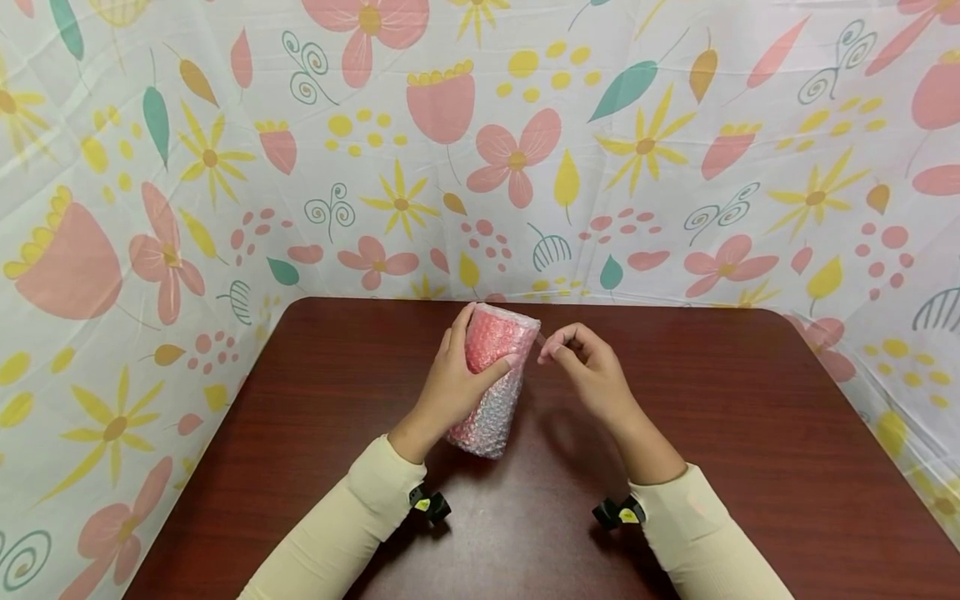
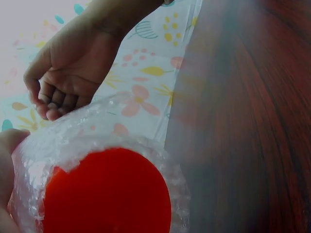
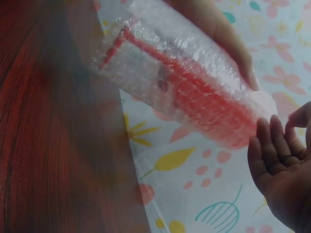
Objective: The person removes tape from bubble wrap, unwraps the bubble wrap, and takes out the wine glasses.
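Observation:
My left hand point(image 1: 450, 383) grips a bubble-wrapped package point(image 1: 495, 408), red in its upper part and silvery-white lower down, tilted above the table. Through the open end of the bubble wrap point(image 2: 34, 160), a round red end point(image 2: 112, 194) of the object inside shows in the left wrist view. The object's kind is hidden by the wrap. Just right of the package's top corner is my right hand point(image 1: 596, 375), thumb and forefinger pinching a thin clear strip point(image 1: 542, 337) that runs to the wrap. In the right wrist view, its other fingers curl loosely beside the wrapped package point(image 3: 199, 102).
A dark reddish-brown wooden table point(image 1: 300, 500) lies under both hands. Behind it and along its sides hangs a white cloth point(image 1: 450, 242) with a flower print. Small black cameras point(image 1: 431, 506) are strapped to both wrists over pale sleeves point(image 1: 337, 533).

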Demonstrator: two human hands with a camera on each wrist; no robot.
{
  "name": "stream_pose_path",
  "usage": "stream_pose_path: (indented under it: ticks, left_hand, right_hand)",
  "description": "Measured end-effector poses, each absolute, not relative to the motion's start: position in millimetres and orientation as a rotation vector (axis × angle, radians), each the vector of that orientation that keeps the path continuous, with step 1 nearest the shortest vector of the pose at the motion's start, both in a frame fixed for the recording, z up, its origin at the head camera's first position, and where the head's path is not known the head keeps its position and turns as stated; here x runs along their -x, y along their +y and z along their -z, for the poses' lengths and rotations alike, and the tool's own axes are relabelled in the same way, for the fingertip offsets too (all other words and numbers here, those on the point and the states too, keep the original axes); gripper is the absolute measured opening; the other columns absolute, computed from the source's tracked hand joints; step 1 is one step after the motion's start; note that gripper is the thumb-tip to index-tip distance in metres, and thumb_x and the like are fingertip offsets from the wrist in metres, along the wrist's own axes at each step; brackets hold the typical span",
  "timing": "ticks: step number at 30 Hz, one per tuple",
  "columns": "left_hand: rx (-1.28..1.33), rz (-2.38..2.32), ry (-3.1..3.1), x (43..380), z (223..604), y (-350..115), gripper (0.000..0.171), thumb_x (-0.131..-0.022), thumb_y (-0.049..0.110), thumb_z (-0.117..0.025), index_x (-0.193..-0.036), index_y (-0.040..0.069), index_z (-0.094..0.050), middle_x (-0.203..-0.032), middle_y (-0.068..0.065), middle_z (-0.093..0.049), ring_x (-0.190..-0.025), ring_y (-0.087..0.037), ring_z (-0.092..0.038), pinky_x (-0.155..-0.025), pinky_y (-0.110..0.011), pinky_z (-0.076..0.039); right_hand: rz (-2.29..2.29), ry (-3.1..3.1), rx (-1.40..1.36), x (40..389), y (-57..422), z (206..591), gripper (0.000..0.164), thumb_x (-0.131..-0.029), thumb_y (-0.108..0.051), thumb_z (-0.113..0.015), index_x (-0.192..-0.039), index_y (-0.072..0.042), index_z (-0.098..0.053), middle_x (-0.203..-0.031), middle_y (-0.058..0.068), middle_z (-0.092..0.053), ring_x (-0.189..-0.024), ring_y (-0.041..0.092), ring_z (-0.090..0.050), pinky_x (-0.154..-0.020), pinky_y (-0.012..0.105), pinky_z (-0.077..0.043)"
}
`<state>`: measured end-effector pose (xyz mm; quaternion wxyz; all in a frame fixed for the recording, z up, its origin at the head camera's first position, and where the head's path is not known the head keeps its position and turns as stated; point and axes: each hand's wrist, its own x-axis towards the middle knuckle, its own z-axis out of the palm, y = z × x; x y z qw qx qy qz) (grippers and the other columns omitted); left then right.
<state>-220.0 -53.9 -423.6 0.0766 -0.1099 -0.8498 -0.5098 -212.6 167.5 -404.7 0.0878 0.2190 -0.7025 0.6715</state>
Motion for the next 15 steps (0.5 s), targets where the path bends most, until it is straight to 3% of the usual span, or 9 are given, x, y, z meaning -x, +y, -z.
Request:
stream_pose_path:
  ticks: [10,15]
  left_hand:
    - [0.259,1.518,-2.557,223.6,425.3,-57.9,0.098,-0.083,0.061,-0.075,-0.159,0.042,-0.016,-0.141,-0.012,-0.044,-0.119,-0.033,-0.057,-0.1,-0.053,-0.05]
    - [0.273,1.531,-2.535,222.9,423.9,-58.7,0.098,-0.083,0.059,-0.075,-0.159,0.039,-0.017,-0.142,-0.012,-0.044,-0.12,-0.033,-0.057,-0.099,-0.055,-0.05]
  right_hand:
    - [-1.955,-2.125,-0.615,214.2,169.9,403.6,0.015,-0.101,-0.002,-0.058,-0.103,0.011,-0.051,-0.091,-0.003,-0.07,-0.085,0.009,-0.069,-0.079,0.022,-0.057]
    - [-1.907,-2.182,-0.556,216.6,171.1,402.9,0.019,-0.1,-0.002,-0.059,-0.114,0.009,-0.055,-0.09,0.003,-0.07,-0.084,0.008,-0.07,-0.078,0.022,-0.057]
